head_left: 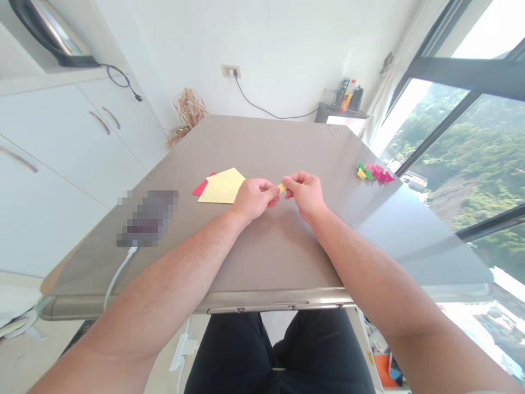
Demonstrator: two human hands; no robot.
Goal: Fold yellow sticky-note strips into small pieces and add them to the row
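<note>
Between my two hands is a small folded piece of yellow paper (281, 188), mostly covered by fingers. My left hand (257, 198) is closed, pinching its left end with thumb and fingers. From the other side my right hand (303, 191) pinches the right end. Just left of my left hand lie pale yellow paper sheets (221, 187), flat on the table, with a red paper sheet (201, 188) poking out from under them. Small folded paper pieces (375, 173) in pink, green and yellow sit in a cluster at the table's right side.
The grey-brown table (279, 257) has its front edge close to my lap. A blurred-out dark device (148, 219) with a white cable (117, 276) lies at the left. Windows line the right; a small cabinet (340, 116) with bottles stands beyond the far edge.
</note>
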